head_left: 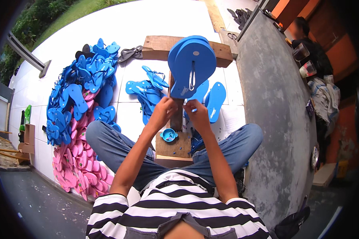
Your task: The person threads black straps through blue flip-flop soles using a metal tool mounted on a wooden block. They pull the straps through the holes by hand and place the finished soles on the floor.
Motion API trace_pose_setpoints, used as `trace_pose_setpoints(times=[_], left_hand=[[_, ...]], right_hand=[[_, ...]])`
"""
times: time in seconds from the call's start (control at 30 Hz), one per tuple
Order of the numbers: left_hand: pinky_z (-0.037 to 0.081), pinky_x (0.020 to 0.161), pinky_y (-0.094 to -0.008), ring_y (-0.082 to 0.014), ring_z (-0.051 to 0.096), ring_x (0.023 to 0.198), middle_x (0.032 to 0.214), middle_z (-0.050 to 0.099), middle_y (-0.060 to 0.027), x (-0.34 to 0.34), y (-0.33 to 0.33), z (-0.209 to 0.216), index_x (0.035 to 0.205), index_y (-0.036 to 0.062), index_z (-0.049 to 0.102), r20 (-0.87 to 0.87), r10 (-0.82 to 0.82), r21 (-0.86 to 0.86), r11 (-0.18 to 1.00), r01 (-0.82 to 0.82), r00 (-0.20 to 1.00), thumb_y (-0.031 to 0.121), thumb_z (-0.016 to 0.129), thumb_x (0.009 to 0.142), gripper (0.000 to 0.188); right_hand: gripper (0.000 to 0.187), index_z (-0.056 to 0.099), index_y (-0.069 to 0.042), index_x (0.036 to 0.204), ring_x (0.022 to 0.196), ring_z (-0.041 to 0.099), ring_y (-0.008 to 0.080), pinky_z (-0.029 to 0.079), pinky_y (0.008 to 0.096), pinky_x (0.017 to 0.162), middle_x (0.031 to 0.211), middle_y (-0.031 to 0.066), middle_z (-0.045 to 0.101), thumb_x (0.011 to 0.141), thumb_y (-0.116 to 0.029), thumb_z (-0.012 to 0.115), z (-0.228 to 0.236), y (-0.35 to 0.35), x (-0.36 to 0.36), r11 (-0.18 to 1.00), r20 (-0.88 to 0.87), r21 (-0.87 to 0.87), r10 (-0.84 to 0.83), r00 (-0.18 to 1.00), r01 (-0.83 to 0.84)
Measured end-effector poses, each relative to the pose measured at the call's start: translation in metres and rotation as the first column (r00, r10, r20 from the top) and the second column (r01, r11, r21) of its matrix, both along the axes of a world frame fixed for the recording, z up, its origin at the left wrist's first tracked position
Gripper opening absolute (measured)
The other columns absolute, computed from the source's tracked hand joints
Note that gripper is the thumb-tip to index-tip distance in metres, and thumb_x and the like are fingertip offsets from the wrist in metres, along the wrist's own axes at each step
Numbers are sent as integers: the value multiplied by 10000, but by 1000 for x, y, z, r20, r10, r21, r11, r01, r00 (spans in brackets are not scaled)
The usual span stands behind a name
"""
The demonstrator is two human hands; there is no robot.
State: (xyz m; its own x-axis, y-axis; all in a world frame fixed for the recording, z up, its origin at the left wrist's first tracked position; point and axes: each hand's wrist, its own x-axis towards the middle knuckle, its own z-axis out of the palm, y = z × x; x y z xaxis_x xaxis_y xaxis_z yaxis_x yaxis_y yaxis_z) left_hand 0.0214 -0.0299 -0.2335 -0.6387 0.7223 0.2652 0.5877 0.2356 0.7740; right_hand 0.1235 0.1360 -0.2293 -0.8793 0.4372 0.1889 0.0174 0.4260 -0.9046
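A small stack of blue flip-flop soles [193,75] rests on a wooden stand in front of me, and a shiny metal loop [192,77] stands out from the top sole. Just below the heel end of that stack, my left hand [165,110] is closed, its fingertips bent together. Close by on the right, my right hand [197,113] is also closed in a pinch. Whatever either hand holds is too small to make out. Between my legs, a small blue bowl [169,135] with tiny pieces in it sits on the stand's wooden base [179,146].
Left of me is a big heap of blue flip-flops [75,99] beside pink ones [81,171]. More blue flip-flops [145,93] and loose blue soles [216,101] flank the stand. Its wooden crossbeam [155,47] lies behind. Another person [315,55] sits far right, past a grey ledge [277,99].
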Motion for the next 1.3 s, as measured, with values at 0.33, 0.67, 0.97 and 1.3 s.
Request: trace_pose_setpoints(times=[0.33, 0.67, 0.97, 1.3], left_hand=[[545, 702, -500, -399, 667, 861, 892, 676, -191, 25, -15, -39, 1058, 25, 598, -17, -384, -634, 718, 287, 923, 328, 694, 845, 383], [552, 669, -479, -350, 687, 822, 969, 681, -149, 77, -17, -110, 1106, 67, 630, 57, -544, -661, 607, 440, 837, 294, 633, 867, 329], [539, 781, -455, -373, 654, 942, 1162, 603, -187, 78, -5, -102, 1249, 50, 525, 127, -350, -500, 786, 365, 928, 252, 645, 885, 432], [505, 945, -422, -321, 555, 1219, 1382, 499, -219, 91, 6, -74, 1478, 14, 289, 604, -333, -48, 891, 451, 724, 372, 683, 907, 781]], right_hand=[[323, 627, -95, 1123, 982, 690, 325, 548, 439, 813, 1096, 146, 701, 836, -228, 692, -141, 36, 65, 714, 937, 240, 7, 350, -657], [196, 694, -94, 968, 881, 707, 283, 557, 412, 694, 989, 120, 716, 804, -190, 646, -214, 25, 97, 429, 838, 460, 80, 540, -777], [217, 734, -53, 937, 933, 684, 305, 548, 435, 771, 1031, 126, 696, 851, -190, 589, -111, 54, 65, 547, 867, 263, 227, 443, -795], [242, 673, -1, 1070, 776, 674, 147, 533, 301, 713, 877, 88, 705, 961, -210, 618, -29, 59, 39, 773, 626, -355, 614, 481, -526]])
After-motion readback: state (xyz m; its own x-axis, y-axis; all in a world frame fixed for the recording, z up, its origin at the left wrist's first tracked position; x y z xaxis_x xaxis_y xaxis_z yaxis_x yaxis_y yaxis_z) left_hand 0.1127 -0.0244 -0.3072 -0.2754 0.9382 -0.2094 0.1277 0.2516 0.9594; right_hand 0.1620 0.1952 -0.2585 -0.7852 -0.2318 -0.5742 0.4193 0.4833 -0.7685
